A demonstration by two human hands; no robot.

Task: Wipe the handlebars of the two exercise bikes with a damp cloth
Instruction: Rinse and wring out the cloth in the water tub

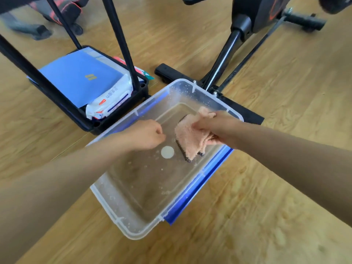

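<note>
Wood floor [266, 187], Chinese-lettered pack [109, 101], pink cloth [187, 139]

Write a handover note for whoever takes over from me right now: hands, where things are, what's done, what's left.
Left hand: fingers curled, nothing visible in it, above the clear bin.
Right hand: grips the pink cloth over the bin.
Things: the bin sits on the floor beside the base of an exercise bike, with droplets on its walls. No handlebars are in view.
Done: cloth in hand at the bin, seemingly being dampened.
Left: wipe the handlebars of both bikes. No wiping shows yet.
</note>
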